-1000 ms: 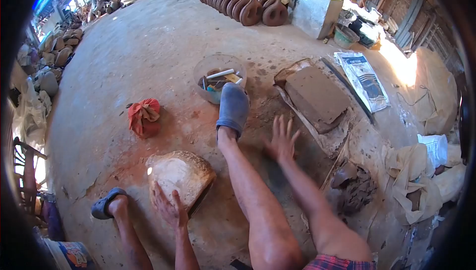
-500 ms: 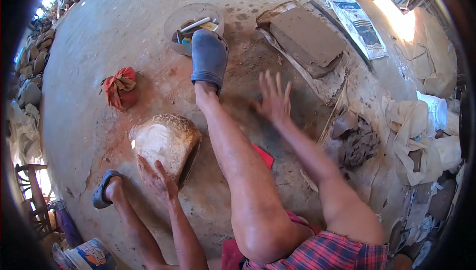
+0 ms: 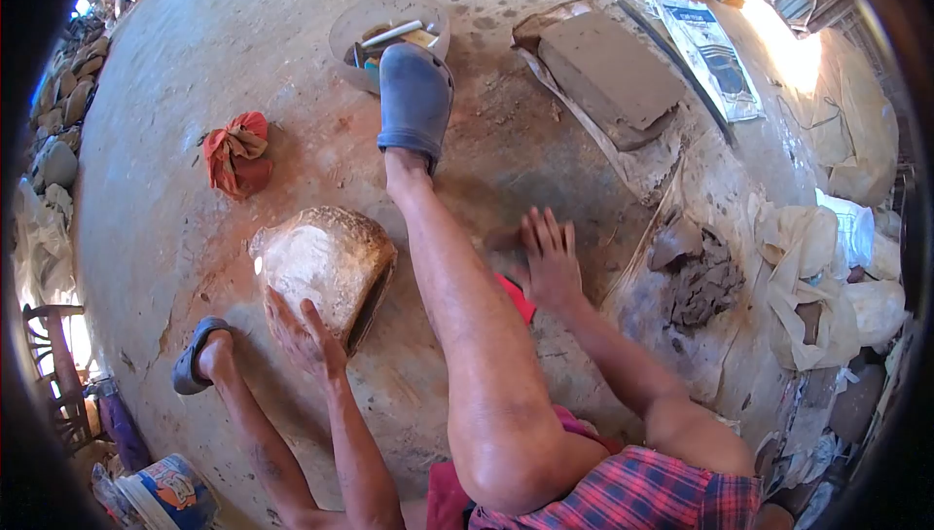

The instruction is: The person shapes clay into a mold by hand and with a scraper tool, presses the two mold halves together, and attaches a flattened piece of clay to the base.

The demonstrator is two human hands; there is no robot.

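Observation:
My left hand (image 3: pixel 305 333) lies with fingers stretched against the near side of a rounded, pale vessel-like form (image 3: pixel 309 255). The form has a white patch, a brown speckled crust and a dark opening facing right. Beyond my raised leg, my right hand (image 3: pixel 553 262) is low over the floor, fingers extended and fairly close together, with nothing visible in them. A small dark brown patch or object by its thumb is too unclear to name. A red flat piece (image 3: pixel 516 298), partly hidden by my leg, lies just below that hand. Right of it sits a lump of dark clay (image 3: pixel 702 282).
A tied red cloth bundle (image 3: pixel 237 155) is at left. Behind my clog (image 3: pixel 415 97) stands a round tub (image 3: pixel 350 29) holding tools. A flat clay slab (image 3: pixel 613 73) lies on a sheet beside a printed bag (image 3: pixel 708 58). Plastic bags (image 3: pixel 798 267) line the right.
My right hand has moved down and nearer to me, its fingers drawing closer together. My left hand stays on the pale form. The view has shifted slightly.

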